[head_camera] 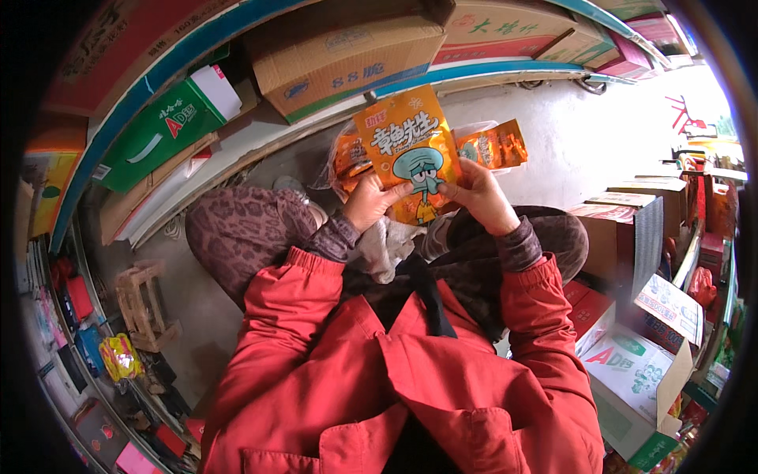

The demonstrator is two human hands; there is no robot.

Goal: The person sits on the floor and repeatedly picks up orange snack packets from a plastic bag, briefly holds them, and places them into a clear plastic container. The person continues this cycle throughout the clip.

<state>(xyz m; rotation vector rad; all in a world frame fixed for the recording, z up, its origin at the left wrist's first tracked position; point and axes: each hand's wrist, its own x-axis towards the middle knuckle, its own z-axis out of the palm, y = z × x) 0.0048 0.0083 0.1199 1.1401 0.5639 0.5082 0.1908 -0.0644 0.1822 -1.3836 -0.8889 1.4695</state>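
Observation:
An orange snack packet printed with a teal cartoon figure is held upright before me. My left hand grips its lower left edge, with the thumb on the front. On the lower right side, my right hand pinches it the same way. Behind the packet, a clear plastic bag holds several smaller orange sachets, partly hidden by the packet and my hands. Below my wrists, a pale cloth lies between my knees.
Shelving with a blue edge curves across the front, bearing a brown cardboard box and a green carton. A small wooden stool stands at left. Stacked cartons and a dark-sided box flank my right.

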